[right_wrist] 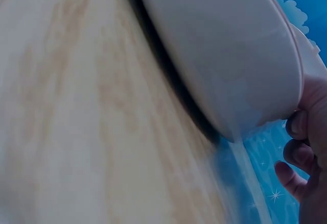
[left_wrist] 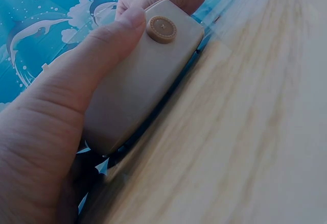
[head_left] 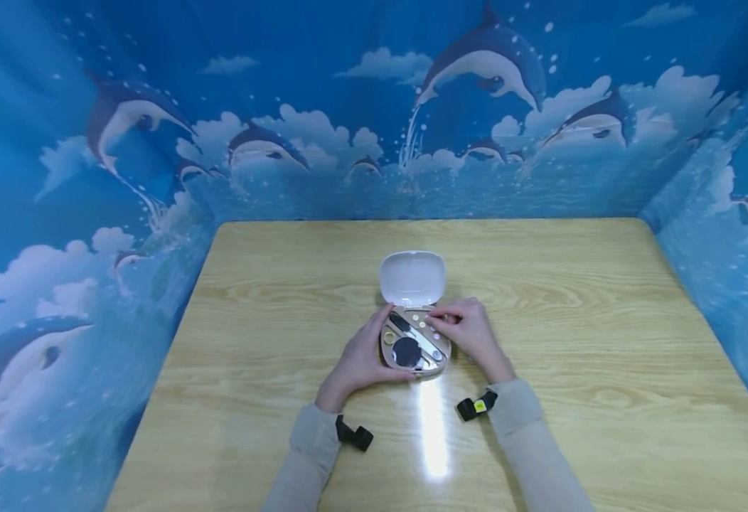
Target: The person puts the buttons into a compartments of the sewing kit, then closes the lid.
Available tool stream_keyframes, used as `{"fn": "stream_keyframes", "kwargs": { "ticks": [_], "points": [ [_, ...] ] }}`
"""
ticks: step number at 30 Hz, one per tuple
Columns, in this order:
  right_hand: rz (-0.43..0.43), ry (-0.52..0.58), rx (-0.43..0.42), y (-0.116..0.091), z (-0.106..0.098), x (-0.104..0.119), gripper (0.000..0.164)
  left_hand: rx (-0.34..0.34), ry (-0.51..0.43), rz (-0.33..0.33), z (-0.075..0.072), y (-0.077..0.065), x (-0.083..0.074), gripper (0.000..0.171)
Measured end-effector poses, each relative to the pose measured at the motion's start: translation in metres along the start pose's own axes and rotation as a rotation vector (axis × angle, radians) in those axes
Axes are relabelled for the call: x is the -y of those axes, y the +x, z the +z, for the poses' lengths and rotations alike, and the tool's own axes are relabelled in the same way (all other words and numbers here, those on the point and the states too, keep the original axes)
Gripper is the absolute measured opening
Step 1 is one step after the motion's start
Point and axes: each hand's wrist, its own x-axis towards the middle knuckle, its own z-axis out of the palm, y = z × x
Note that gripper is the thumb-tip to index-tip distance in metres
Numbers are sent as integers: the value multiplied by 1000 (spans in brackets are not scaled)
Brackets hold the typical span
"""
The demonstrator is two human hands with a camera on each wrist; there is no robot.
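A small cream sewing kit box (head_left: pixel 439 368) lies on the table with its white lid (head_left: pixel 412 279) raised at the back. A brown button-shaped catch (left_wrist: pixel 162 29) sits on its front. My left hand (head_left: pixel 364 354) grips the box from the left, thumb along the front and fingers at the back corner. Inside are a round black piece (head_left: pixel 407 352), a slim tool with a dark end (head_left: pixel 400 322) lying diagonally, and several small pale buttons (head_left: pixel 421 325). Thumb and fingertips of my right hand (head_left: pixel 470 328) come together over the buttons; I cannot tell whether they hold one.
A light wood-grain table (head_left: pixel 271 284) spreads around the box. Blue dolphin-printed curtains (head_left: pixel 323 142) stand along its back and sides. Black wrist cameras (head_left: pixel 355 434) are strapped to both wrists. A bright reflection shows on the tabletop in front of the box.
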Motion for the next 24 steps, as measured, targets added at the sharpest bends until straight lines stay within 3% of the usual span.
{"fn": "stream_keyframes", "kwargs": {
  "ticks": [8, 18, 21, 24],
  "points": [
    [27, 0, 22, -3, -4, -2, 14, -4, -1, 9, 3, 1, -1, 134],
    [113, 206, 65, -6, -14, 4, 19, -8, -11, 1, 3, 0, 0, 134],
    [163, 257, 70, -7, -27, 19, 23, -6, -10, -5, 2, 0, -1, 134],
    [147, 282, 52, -7, -43, 36, 25, -4, -10, -13, 1, 0, -2, 134]
  ]
}}
